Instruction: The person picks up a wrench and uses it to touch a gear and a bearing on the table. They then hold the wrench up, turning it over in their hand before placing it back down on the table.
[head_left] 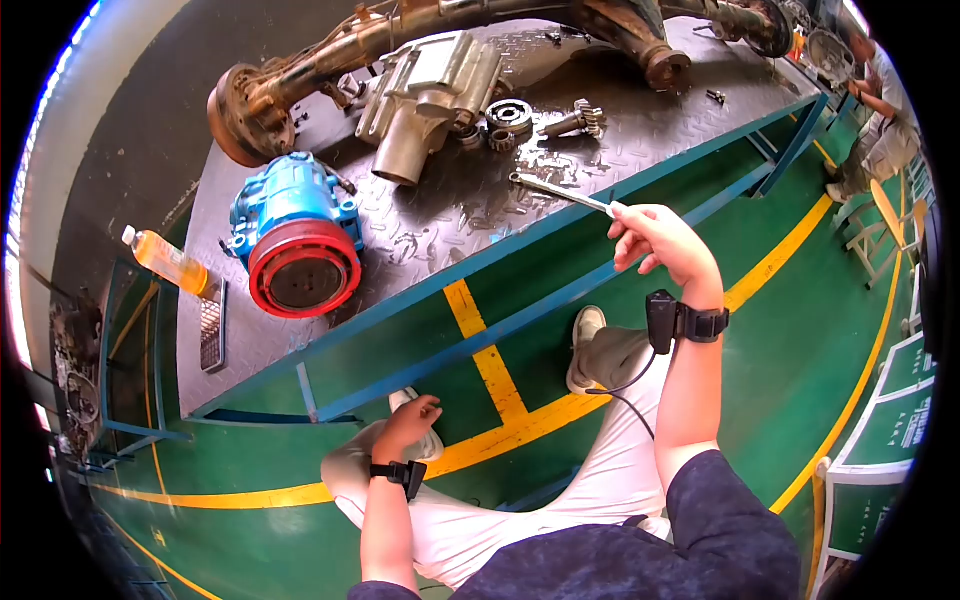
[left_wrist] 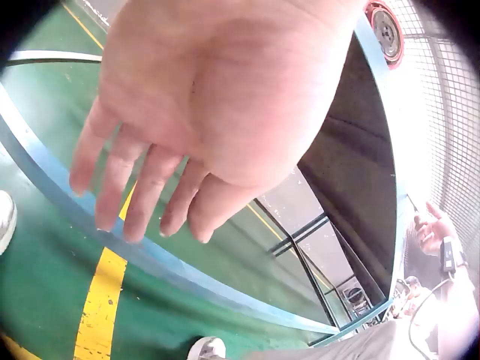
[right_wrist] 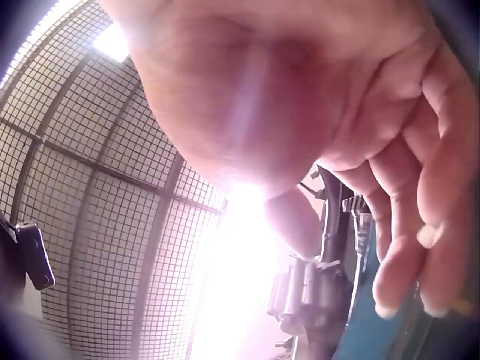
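Observation:
My right hand (head_left: 660, 240) is at the table's front edge, thumb and forefinger pinching one end of a long silver wrench (head_left: 565, 192). The wrench's ring end points left, over the metal tabletop (head_left: 450, 245). In the right wrist view the right hand's (right_wrist: 300, 97) other fingers hang loosely bent. My left hand (head_left: 408, 420) hangs above my lap and holds nothing; the left wrist view shows that hand (left_wrist: 202, 112) with its palm visible and fingers relaxed. Beyond the wrench lie a gear shaft (head_left: 575, 120), a bearing ring (head_left: 508, 116) and a grey metal housing (head_left: 430, 95).
A blue compressor-like unit with a red pulley (head_left: 305, 278) sits at the table's left, near a bottle of orange drink (head_left: 170, 262) and a mesh-patterned holder (head_left: 212, 330). A rusty axle (head_left: 380, 45) spans the back. Another person (head_left: 885, 120) is at far right.

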